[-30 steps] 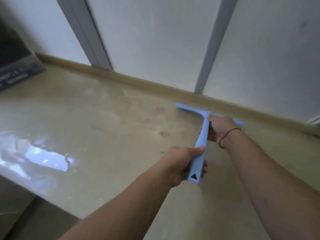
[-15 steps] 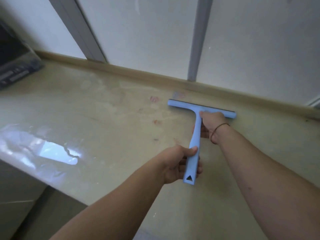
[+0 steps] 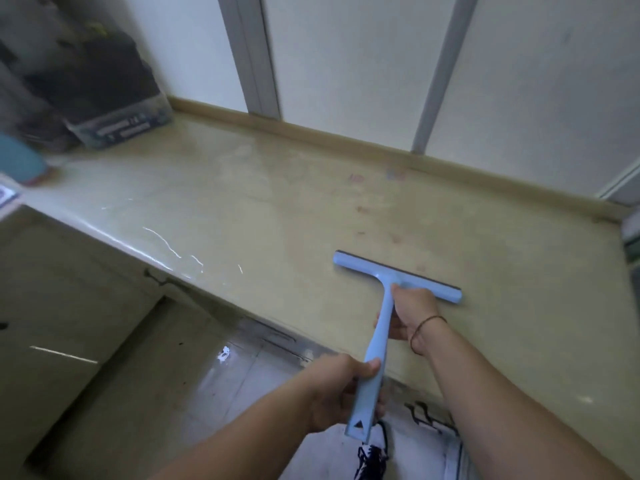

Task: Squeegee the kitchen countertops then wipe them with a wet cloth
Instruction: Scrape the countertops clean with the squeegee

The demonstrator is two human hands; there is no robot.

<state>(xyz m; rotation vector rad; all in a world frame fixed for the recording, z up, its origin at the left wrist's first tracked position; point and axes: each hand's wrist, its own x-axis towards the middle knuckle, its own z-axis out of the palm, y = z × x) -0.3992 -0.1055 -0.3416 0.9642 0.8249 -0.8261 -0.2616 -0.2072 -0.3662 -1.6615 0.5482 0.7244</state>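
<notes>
Both hands grip the blue squeegee (image 3: 394,289): the right hand (image 3: 412,311) near the blade, the left hand (image 3: 341,389) at the handle's end. Its blade lies on the beige countertop (image 3: 242,216) near the front edge; reddish stains remain behind it, and wiping looks not yet begun, no cloth in view

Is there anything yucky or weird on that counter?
Yes. Small reddish stains dot the beige countertop beyond the blue squeegee, toward the back wall, standing out against the pale surface. The left hand and right hand both grip the squeegee's handle. Nothing looks broken or spilled.
</notes>
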